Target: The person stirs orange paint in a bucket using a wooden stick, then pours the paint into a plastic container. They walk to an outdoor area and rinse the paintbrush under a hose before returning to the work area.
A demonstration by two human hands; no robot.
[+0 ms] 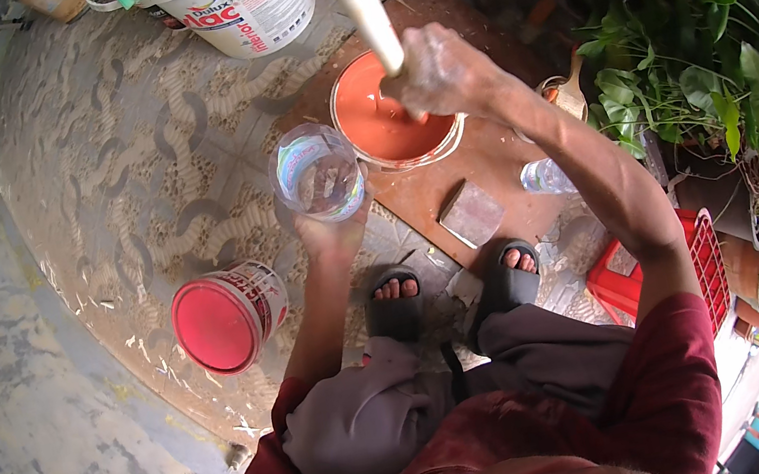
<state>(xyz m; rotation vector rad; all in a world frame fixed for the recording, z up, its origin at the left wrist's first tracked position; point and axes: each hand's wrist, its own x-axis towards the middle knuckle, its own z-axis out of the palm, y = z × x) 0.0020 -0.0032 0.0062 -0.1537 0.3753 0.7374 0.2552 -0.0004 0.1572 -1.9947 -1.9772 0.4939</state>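
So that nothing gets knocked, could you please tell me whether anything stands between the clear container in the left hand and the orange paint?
Only the bucket's rim visibly stands between the clear container and the orange paint. The white tube, in the right hand, lies off to the right.

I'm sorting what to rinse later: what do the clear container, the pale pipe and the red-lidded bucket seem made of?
Clear container: probably thin, glossy plastic; it is see-through with bright highlights.
Pale pipe: likely rigid plastic with a dull off-white surface and hollow end, though coated cardboard is possible.
Red-lidded bucket: probably moulded plastic; its lid looks smooth and evenly coloured.
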